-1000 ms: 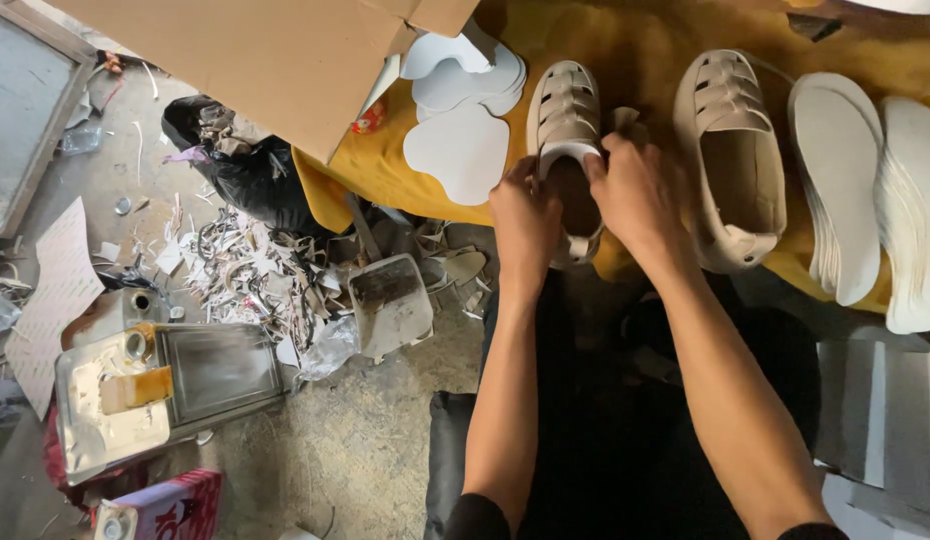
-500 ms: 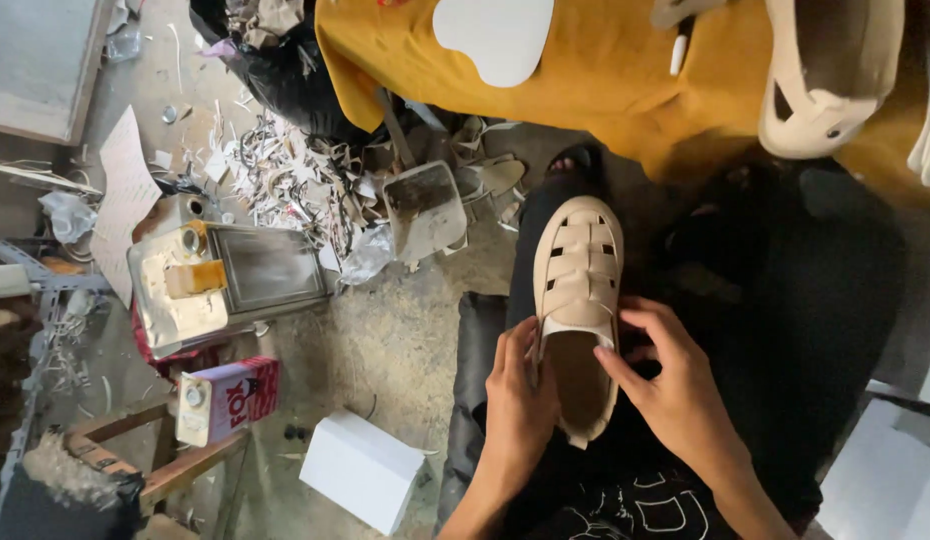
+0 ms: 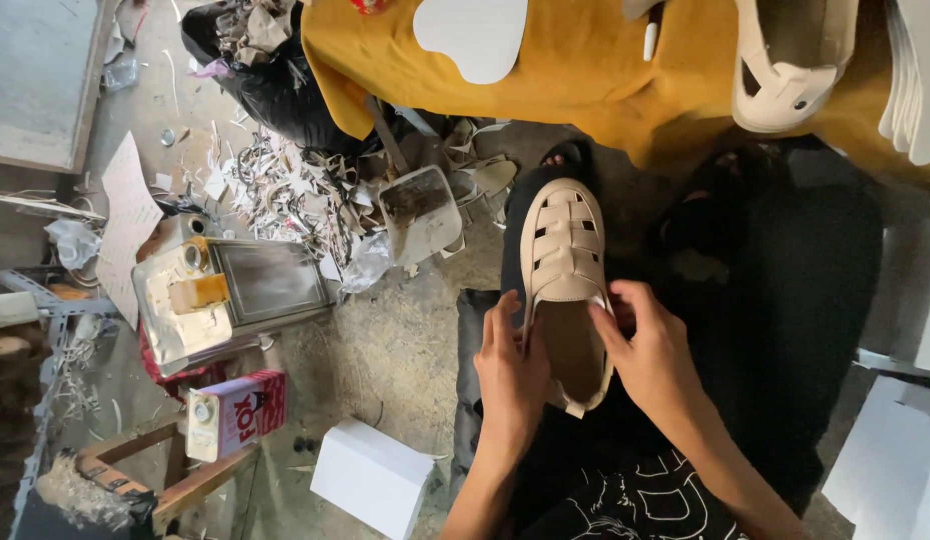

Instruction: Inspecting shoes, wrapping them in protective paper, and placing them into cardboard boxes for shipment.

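A cream strapped sandal upper (image 3: 563, 280) lies lengthwise on my lap, toe pointing away from me. My left hand (image 3: 510, 375) grips its left edge by the heel opening. My right hand (image 3: 653, 355) holds the right edge, thumb pressed at the rim of the opening. Both hands are closed on the shoe. Black trousers (image 3: 785, 330) lie under it.
A yellow-covered table (image 3: 585, 80) above holds a white insole cutout (image 3: 473, 35) and another cream sandal (image 3: 785, 60). On the floor: a black bag of scraps (image 3: 270, 80), paper shreds, a metal tin (image 3: 235, 290), a pink-and-white can (image 3: 235, 410), a white box (image 3: 373, 478).
The sandal came off the yellow table down onto my lap. Over the last half second my hands shifted slightly along its sides and the view moved a little.
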